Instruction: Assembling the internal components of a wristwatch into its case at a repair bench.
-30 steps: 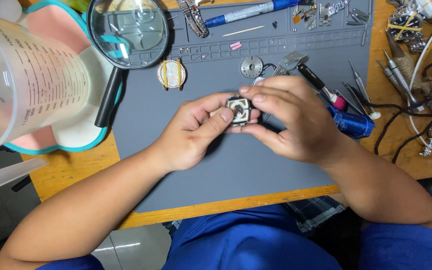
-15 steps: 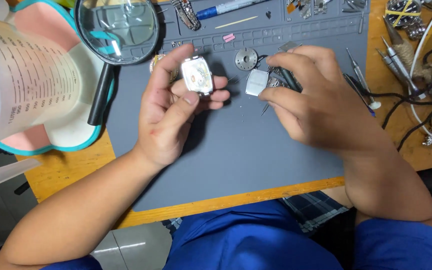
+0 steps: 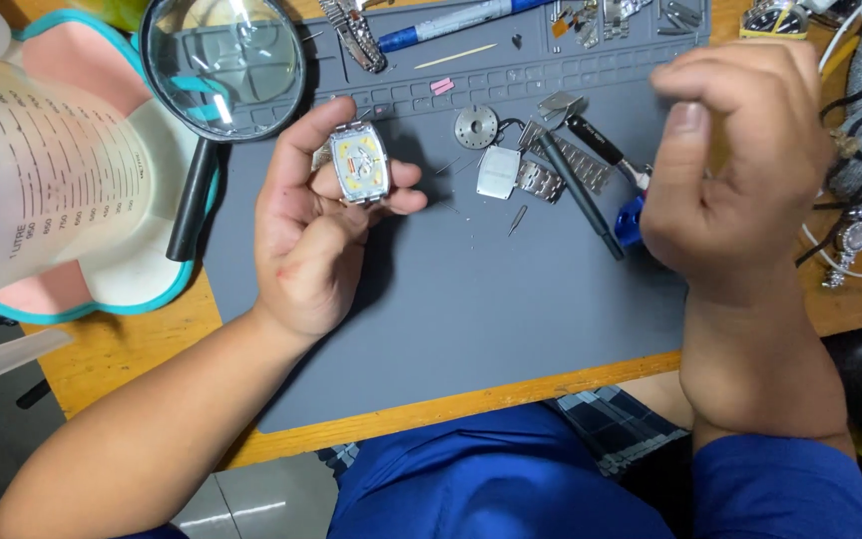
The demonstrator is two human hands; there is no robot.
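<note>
Over a grey mat (image 3: 471,329) on a wooden bench (image 3: 122,349), the left hand (image 3: 316,230) pinches a rectangular watch case (image 3: 360,165); the right hand (image 3: 735,150) hovers loosely curled, holding nothing visible.

A grey work mat (image 3: 471,319) covers the wooden table (image 3: 122,349). On it lie a round metal disc (image 3: 476,127), a rectangular case back (image 3: 498,172), a metal bracelet piece (image 3: 539,182) and a black-handled tool (image 3: 579,195). A magnifying glass (image 3: 223,65) rests beside a clear measuring jug (image 3: 32,160)
</note>
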